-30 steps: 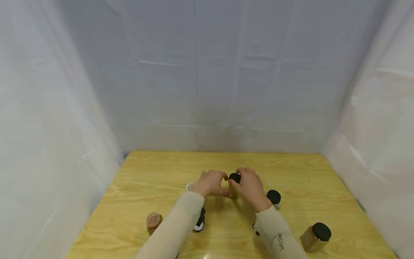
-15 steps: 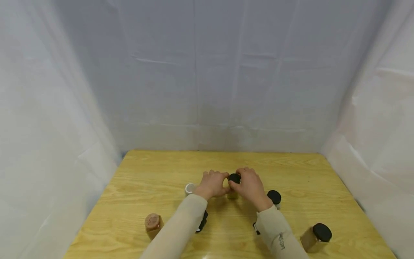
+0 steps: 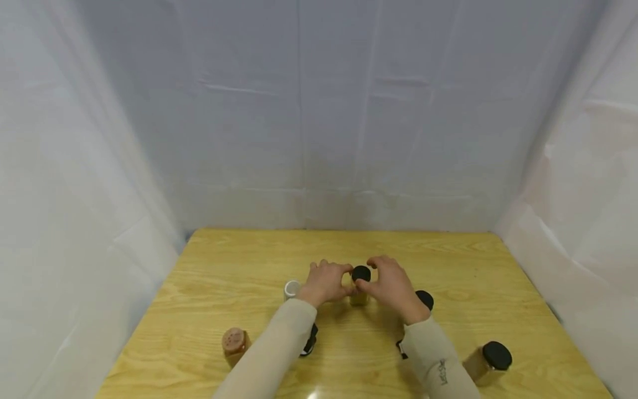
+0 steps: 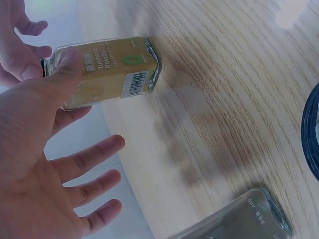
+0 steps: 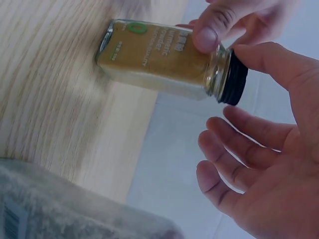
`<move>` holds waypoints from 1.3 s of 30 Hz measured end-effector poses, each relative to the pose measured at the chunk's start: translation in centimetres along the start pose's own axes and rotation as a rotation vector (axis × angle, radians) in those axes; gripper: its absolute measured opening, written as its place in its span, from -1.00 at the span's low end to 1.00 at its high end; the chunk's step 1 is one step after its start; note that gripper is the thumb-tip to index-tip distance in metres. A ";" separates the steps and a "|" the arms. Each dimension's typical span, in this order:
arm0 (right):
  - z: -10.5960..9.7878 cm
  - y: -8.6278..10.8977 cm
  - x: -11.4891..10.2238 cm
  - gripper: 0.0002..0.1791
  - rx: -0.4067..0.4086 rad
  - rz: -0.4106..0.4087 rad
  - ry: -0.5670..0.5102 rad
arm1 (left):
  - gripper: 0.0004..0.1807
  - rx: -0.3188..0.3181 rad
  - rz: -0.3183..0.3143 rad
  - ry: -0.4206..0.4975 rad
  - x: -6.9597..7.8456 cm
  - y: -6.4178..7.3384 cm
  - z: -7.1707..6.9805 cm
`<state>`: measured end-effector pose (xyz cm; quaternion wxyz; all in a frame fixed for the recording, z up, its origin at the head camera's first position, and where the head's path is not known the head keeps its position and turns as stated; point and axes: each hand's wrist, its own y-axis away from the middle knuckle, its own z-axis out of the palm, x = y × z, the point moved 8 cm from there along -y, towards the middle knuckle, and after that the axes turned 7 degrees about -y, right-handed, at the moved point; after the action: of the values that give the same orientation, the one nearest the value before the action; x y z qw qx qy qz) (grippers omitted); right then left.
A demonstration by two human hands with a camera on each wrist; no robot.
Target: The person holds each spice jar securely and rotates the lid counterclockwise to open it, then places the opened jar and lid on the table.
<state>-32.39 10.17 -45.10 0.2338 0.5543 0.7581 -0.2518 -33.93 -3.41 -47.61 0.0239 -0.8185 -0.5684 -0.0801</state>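
A glass jar of turmeric powder (image 4: 112, 64) with a black lid (image 3: 361, 273) stands upright on the wooden table (image 3: 249, 255). My left hand (image 3: 326, 282) pinches the jar's upper body between thumb and index finger, and its other fingers are spread away from the glass. Beside the lid is my right hand (image 3: 394, 284). Its thumb touches the lid's edge in the right wrist view, while the other fingers (image 5: 239, 137) are bent loosely, apart from the lid.
Around the arms stand a white-topped jar (image 3: 292, 289), a brown-capped jar (image 3: 235, 341), a black-lidded jar (image 3: 425, 299) behind the right wrist and another black-lidded jar (image 3: 493, 357) at front right. A black-and-white object (image 3: 310, 341) lies by the left sleeve. White sheeting (image 3: 319, 138) encloses the table.
My left hand has closed in on the jar and pinches it now. The right hand's fingers have come away from the lid, and that hand has shifted slightly right.
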 end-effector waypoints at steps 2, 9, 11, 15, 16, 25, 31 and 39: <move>-0.2 0.1 0.2 -0.41 -0.003 0.016 0.004 | -0.32 0.002 0.004 0.008 0.0 0.0 0.0; -0.6 0.4 -0.1 -0.53 -0.020 -0.035 0.053 | -0.27 -0.007 0.003 0.012 0.2 0.2 -0.2; -0.5 0.4 -0.2 -0.50 -0.028 -0.045 0.065 | -0.31 -0.011 0.000 0.009 0.3 0.2 -0.1; -0.2 0.4 -0.4 -0.45 -0.027 -0.069 0.072 | -0.36 -0.013 0.004 -0.002 0.7 0.1 0.0; -0.1 0.3 -0.5 -0.45 -0.025 -0.073 0.069 | -0.38 -0.011 0.007 -0.002 0.8 0.1 0.0; 0.6 0.0 -0.8 -0.54 -0.026 -0.077 0.051 | -0.38 -0.018 0.004 0.009 0.9 -0.1 0.1; 0.4 0.4 -0.3 -0.43 -0.026 -0.042 0.030 | -0.35 -0.028 0.003 -0.004 0.7 -0.2 0.2; -0.4 0.4 0.3 -0.50 -0.012 -0.037 0.029 | -0.25 -0.015 -0.010 -0.049 0.2 -0.3 0.0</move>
<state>-32.14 10.72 -45.04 0.2215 0.5425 0.7729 -0.2434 -34.12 -3.16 -47.57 0.0033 -0.8176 -0.5722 -0.0647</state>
